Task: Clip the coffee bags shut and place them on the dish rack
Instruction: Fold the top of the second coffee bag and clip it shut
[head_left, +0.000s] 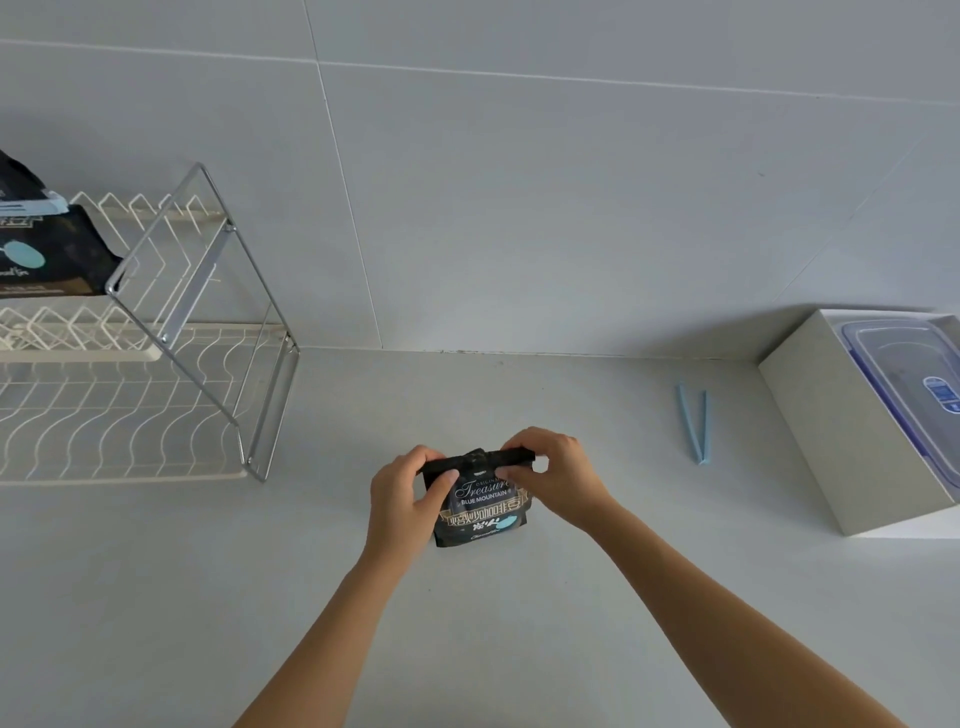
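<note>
A black coffee bag (480, 512) with gold and blue print stands upright on the counter in the middle. Its top is folded over. My left hand (402, 493) pinches the fold's left end, and my right hand (553, 475) pinches its right end. A light blue bag clip (693, 423) lies open in a V on the counter to the right, apart from both hands. A two-tier white wire dish rack (156, 395) stands at the left. On its upper tier lies a second black coffee bag (49, 254), with a light blue clip (36, 207) across its top.
A white box (831, 415) sits at the right edge of the counter, holding a clear plastic container (914, 374) with a blue-rimmed lid. A tiled wall (519, 182) backs the counter. The rack's chrome frame (249, 332) juts toward the middle.
</note>
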